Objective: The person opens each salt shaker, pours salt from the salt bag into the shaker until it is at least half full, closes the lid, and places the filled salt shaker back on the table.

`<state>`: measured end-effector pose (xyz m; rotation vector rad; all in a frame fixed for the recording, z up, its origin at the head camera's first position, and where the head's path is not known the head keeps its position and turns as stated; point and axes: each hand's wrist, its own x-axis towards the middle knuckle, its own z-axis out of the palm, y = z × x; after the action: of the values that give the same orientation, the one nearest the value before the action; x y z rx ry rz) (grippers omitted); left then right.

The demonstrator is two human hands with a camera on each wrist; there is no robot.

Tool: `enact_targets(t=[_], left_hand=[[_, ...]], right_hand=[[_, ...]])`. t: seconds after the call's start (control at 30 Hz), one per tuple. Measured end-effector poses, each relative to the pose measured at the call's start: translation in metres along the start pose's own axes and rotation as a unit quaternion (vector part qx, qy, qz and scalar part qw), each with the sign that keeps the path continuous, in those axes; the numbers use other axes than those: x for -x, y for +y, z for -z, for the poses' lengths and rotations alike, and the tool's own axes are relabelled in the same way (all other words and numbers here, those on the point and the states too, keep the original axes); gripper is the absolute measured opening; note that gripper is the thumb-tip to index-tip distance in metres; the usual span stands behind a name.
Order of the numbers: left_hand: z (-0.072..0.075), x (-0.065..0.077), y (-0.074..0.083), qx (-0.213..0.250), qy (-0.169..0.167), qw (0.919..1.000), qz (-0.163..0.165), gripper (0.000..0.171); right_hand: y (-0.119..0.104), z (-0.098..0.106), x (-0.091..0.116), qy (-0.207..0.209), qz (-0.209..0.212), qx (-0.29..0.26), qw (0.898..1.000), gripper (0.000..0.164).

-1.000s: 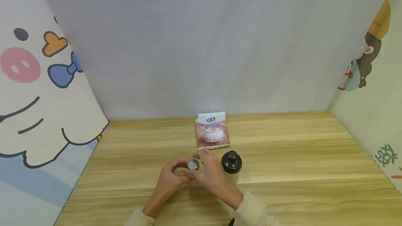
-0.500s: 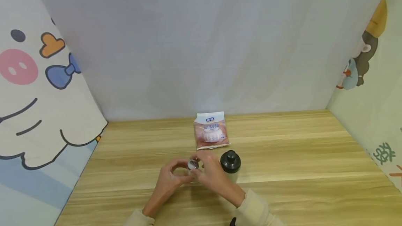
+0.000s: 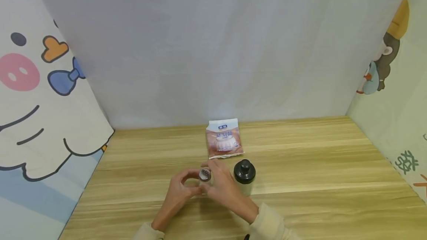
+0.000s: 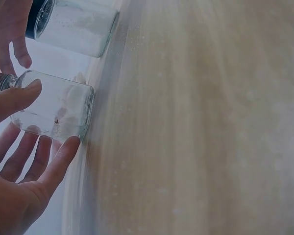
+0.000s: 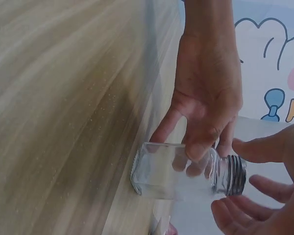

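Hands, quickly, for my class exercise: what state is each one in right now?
Left hand: closed, holding the glass jar.
Right hand: curled around the jar's cap; how firmly it grips cannot be told.

Pkt (image 3: 225,140) behind 2 jars (image 3: 205,175)

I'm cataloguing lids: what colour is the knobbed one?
Black: the knobbed lid shows best in the head view.
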<state>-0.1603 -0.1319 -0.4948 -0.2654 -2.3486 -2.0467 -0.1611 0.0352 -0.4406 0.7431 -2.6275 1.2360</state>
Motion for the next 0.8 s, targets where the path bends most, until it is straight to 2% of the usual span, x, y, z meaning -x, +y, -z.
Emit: enact_targets(t=[0.07, 0.23, 0.47, 0.6, 0.8], left_hand=[[0.000, 0.001, 0.006, -0.006, 0.000, 1.0000, -0.005, 0.040], [-0.002, 0.004, 0.026, -0.009, -0.006, 0.9999, -0.007, 0.033], [-0.002, -0.001, -0.001, 0.000, 0.002, 1.0000, -0.004, 0.037], [-0.001, -0.001, -0.003, 0.007, -0.005, 1.0000, 0.003, 0.038], [0.000, 0.001, -0.002, 0.001, 0.007, 0.9998, 0.018, 0.040]], right_hand=[[-0.001, -0.002, 0.001, 0.011, -0.016, 0.004, 1.000, 0.045], [-0.004, -0.005, 0.001, 0.043, -0.040, 0.016, 0.998, 0.037], [-0.001, -0.007, -0.001, 0.049, -0.009, 0.029, 0.998, 0.028], [-0.001, -0.004, -0.002, 0.023, 0.018, 0.021, 0.999, 0.029], [0.000, 0.003, -0.005, -0.030, 0.039, 0.009, 0.999, 0.032]])
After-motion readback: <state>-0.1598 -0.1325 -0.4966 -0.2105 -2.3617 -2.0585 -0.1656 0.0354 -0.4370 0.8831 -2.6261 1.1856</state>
